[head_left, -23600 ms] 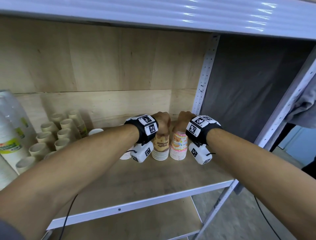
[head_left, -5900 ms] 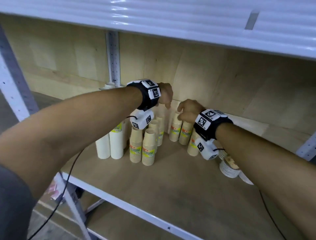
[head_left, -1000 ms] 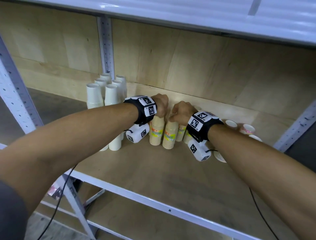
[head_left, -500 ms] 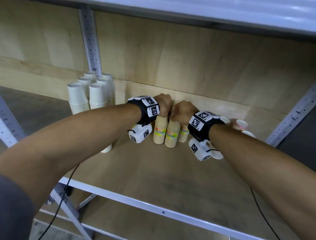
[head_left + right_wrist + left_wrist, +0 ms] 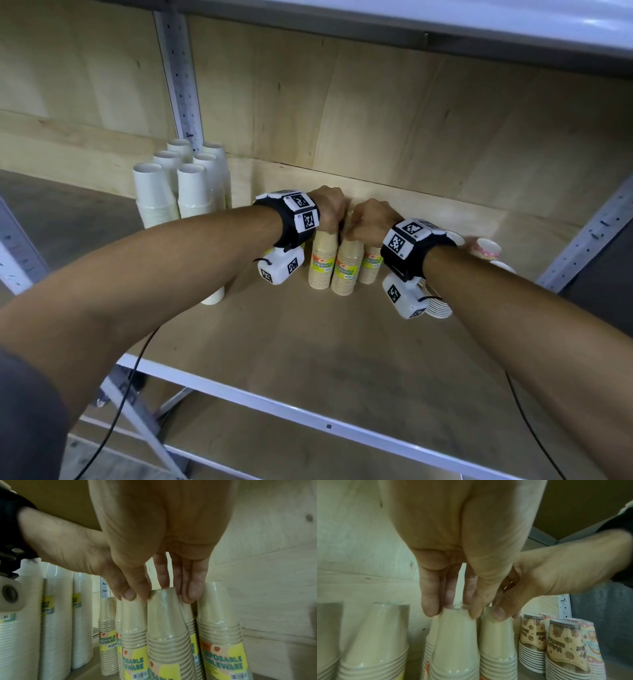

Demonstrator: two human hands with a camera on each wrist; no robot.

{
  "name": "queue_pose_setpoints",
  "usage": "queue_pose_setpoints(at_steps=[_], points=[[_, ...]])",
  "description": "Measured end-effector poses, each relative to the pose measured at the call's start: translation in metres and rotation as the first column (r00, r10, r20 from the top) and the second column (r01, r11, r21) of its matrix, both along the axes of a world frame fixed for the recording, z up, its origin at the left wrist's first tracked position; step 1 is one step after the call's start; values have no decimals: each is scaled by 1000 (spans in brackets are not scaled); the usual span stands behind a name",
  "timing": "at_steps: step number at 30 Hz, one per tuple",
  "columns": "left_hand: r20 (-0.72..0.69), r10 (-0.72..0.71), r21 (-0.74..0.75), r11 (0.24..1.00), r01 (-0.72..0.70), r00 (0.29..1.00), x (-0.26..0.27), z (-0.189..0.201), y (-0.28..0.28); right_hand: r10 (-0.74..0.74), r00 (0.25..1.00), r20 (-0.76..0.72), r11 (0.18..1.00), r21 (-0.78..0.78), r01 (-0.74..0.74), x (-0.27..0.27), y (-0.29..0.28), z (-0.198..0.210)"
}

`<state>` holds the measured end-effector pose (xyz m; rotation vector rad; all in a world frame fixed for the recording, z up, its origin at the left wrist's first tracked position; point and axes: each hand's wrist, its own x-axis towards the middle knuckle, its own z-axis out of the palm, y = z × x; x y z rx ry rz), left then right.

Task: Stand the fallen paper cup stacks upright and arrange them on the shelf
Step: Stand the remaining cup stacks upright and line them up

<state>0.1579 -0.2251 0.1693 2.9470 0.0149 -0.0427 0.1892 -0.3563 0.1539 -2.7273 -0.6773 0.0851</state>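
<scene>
**Both hands on kraft cup stacks, mid-shelf**

Plywood-backed metal shelving unit (image 5: 308, 113), white steel front rail; wooden shelf board (image 5: 308, 342) carries all stock. Tall white paper cup stacks (image 5: 191, 192) stand upright in a cluster at back left, beside the perforated upright. Wrapped brown kraft paper cup stacks (image 5: 346, 270) with yellow-green "DISPOSABLE TABLEWARE" labels stand upright, mouths down, packed together at shelf centre near the back panel. Shorter printed cartoon-pattern cup stacks (image 5: 565, 649) stand just right of them. Left hand (image 5: 329, 209): fingers pointing down, thumb and fingers pinching the top of one kraft stack (image 5: 455, 642). Right hand (image 5: 373, 219): same posture, fingertips (image 5: 193, 592) clamped on the top of the neighbouring kraft stack (image 5: 168, 635). Hands nearly touching.
</scene>
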Motion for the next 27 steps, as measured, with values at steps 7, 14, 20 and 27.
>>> queue_pose_setpoints(at_steps=[7,14,20,27], points=[[40,36,5,999,-36,999,-2,20,23,-30,996,85,999,33,27,2,15,20],[92,107,56,992,-112,990,-9,36,57,47,987,156,995,77,-59,2,57,37],[56,207,54,976,-210,977,-12,26,77,119,983,142,992,23,-123,-2,96,31],[-14,231,46,972,-230,973,-5,-1,87,161,985,59,983,-97,-155,6,125,11]])
